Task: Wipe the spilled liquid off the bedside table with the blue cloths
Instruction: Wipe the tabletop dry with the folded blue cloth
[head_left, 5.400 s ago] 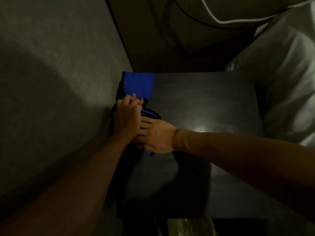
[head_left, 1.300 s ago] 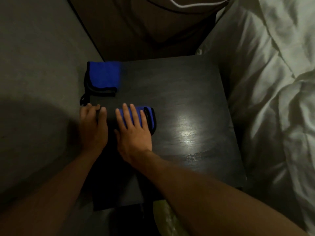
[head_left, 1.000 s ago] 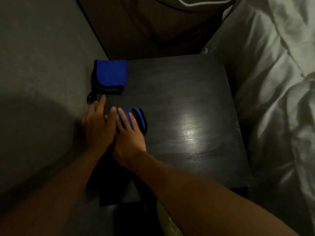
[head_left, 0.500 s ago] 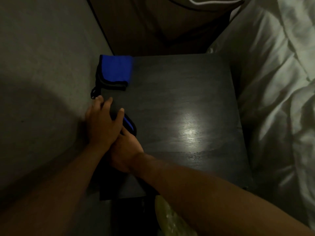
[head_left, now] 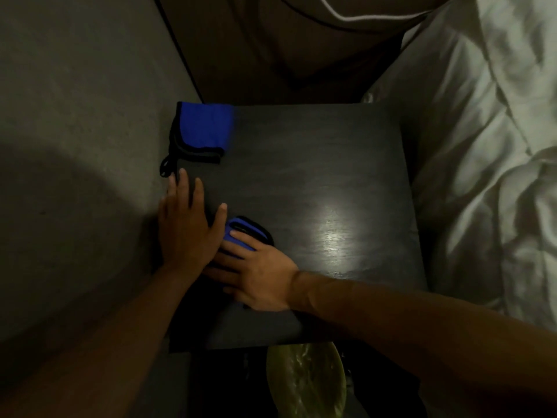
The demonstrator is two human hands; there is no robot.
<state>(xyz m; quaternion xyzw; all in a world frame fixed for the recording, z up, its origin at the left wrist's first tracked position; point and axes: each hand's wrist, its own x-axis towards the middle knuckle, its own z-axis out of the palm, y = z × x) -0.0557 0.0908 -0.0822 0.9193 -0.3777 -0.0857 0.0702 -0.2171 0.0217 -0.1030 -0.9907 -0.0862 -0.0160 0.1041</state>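
Note:
A dark wooden bedside table (head_left: 316,164) fills the middle of the head view. One folded blue cloth with black trim (head_left: 205,128) lies at its far left corner, untouched. A second blue cloth (head_left: 241,233) sits near the front left, mostly covered by my right hand (head_left: 256,273), which presses flat on it. My left hand (head_left: 187,227) lies flat on the tabletop beside it, fingers spread, its thumb overlapping my right hand's fingers. A glare patch (head_left: 334,233) shines on the table to the right of the hands; I cannot tell whether it is wet.
A grey wall (head_left: 75,131) runs along the table's left edge. White bedding (head_left: 488,146) lies close on the right. A brown headboard or panel (head_left: 286,46) stands behind. A yellowish-green plastic object (head_left: 304,381) sits below the table's front edge.
My right hand has turned sideways and dragged the near cloth toward the front left. My left hand came over my right hand's fingers. The far cloth has stayed in place.

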